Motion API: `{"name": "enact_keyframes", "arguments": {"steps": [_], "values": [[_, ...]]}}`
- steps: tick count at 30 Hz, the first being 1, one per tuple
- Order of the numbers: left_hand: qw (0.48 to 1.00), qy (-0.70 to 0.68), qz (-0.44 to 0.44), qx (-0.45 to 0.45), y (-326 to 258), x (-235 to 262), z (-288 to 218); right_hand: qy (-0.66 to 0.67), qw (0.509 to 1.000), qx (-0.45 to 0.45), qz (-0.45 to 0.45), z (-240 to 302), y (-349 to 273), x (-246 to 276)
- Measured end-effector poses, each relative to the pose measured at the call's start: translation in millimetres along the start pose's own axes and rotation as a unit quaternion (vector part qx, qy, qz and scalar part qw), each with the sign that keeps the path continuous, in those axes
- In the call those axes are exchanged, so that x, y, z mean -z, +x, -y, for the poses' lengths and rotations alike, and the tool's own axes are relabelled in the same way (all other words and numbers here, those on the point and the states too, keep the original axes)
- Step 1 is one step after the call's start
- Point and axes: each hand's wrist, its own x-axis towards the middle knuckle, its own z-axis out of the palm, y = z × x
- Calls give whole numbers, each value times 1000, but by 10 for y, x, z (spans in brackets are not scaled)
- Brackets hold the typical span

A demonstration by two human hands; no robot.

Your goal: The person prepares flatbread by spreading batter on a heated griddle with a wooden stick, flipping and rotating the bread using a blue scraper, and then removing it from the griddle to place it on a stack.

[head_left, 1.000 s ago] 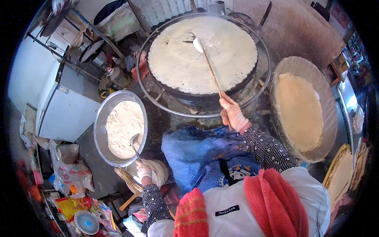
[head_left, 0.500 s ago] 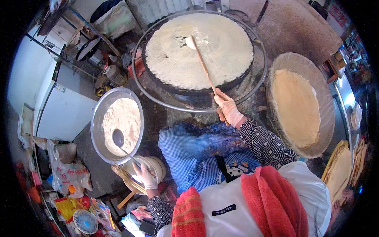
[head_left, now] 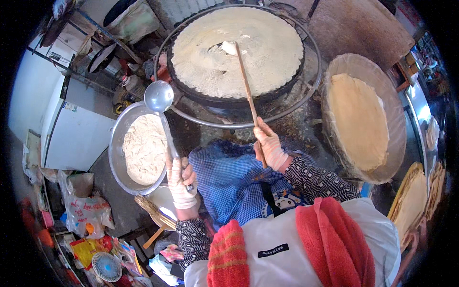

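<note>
— While the left hand (head_left: 180, 184) is lifted beside the batter bowl, what exactly is it gripping?

— Its gloved fingers are wrapped shut around the handle of a metal ladle (head_left: 159, 97). The handle runs up and away from the fist, and the round cup sits above the far rim of the steel bowl (head_left: 116, 158) — whether it carries batter I cannot tell from this angle. The bowl itself holds pale, lumpy batter (head_left: 145, 149) and stands just left of the person's blue checked apron (head_left: 234, 184).

— And the right hand (head_left: 270, 148)?

— Also gloved, also closed — it clasps the lower end of a long wooden stick (head_left: 247, 91). The stick slants up and to the left over the big round griddle (head_left: 239, 52), and its pale flat tip (head_left: 230, 48) rests on the thin sheet of batter spread there, close to the middle. Around that tip the surface looks scraped and uneven.

— What lies near the griddle?

— A metal ring circles it. To the right, well apart from both hands, a wide shallow basket (head_left: 382, 86) holds a finished yellowish flatbread (head_left: 358, 122). More such rounds are stacked at the far right edge (head_left: 413, 201). Below the bowl, a small brush of straw (head_left: 153, 213) lies across a white dish.

— The person's clothing?

— Black-and-white patterned sleeves, a white vest, and red cloth over the shoulders (head_left: 334, 239).
</note>
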Motion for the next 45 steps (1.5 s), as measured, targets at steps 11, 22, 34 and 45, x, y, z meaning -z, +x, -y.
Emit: {"name": "enact_keyframes", "arguments": {"steps": [11,22,34,45], "values": [[993,113,29,35,597,-560,208,26,999,13,29,133,254,-265],[927,370,62,6,1764,-1182,722,47,999,4,-14,152,-495,113],[962,237,44,127,1665,-1494,1244,75,996,7,44,74,155,-185],[983,43,78,161,1324,-1171,326,-92,995,27,28,1040,11,1150]]}}
